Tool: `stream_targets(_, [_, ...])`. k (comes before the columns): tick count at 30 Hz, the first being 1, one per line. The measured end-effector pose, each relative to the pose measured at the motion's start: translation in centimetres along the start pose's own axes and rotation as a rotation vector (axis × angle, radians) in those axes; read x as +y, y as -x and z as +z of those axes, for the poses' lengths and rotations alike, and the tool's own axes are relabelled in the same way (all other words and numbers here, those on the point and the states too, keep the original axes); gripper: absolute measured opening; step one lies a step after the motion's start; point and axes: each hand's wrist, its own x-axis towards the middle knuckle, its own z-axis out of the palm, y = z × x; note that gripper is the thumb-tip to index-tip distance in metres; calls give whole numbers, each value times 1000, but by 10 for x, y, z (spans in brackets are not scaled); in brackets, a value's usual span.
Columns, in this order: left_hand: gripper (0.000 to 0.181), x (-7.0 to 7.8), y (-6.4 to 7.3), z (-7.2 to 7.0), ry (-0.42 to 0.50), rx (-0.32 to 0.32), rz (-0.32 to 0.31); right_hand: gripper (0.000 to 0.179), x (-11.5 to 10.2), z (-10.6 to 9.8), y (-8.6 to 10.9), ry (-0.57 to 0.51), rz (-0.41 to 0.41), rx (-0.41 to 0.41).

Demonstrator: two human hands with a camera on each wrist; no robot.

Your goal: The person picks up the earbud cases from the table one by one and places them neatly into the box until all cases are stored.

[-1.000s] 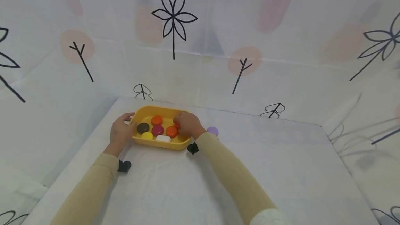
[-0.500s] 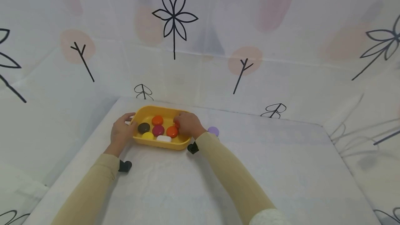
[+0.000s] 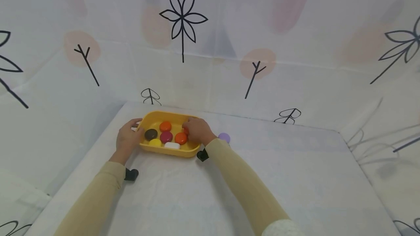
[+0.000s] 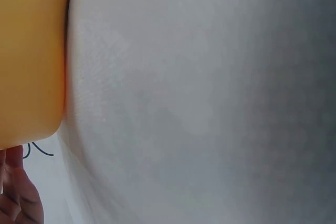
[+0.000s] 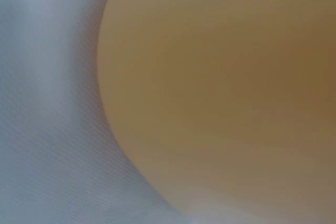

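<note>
A yellow plastic tray point(image 3: 170, 152) sits at the far left of the table in the head view. My left hand point(image 3: 128, 136) grips its left end, thumb at the rim. In the left wrist view, fingers point(image 4: 23, 195) show beside the tray's wall point(image 4: 31, 61). My right hand point(image 3: 198, 130) reaches over the right end, fingertips down inside, pinching an orange disc point(image 3: 186, 131) that they mostly cover. Around it lie two more orange discs, one at the front point(image 3: 181, 138) and one farther back point(image 3: 165, 126), a maroon disc point(image 3: 166, 137), a dark disc point(image 3: 151, 134), a yellow disc point(image 3: 155, 142) and a white piece point(image 3: 172, 145).
A lilac disc point(image 3: 224, 137) lies on the white-covered table point(image 3: 262, 170), just right of the tray and partly behind the right forearm. A patterned white cloth point(image 3: 210, 83) rises behind the table's back edge. The tray's curved wall point(image 5: 210, 87) fills most of the right wrist view.
</note>
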Motion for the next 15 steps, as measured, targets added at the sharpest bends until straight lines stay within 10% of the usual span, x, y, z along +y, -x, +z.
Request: stream_targets(15, [45,0,2,-1,-4,-7,15,23,0,0,2,-42,5,2])
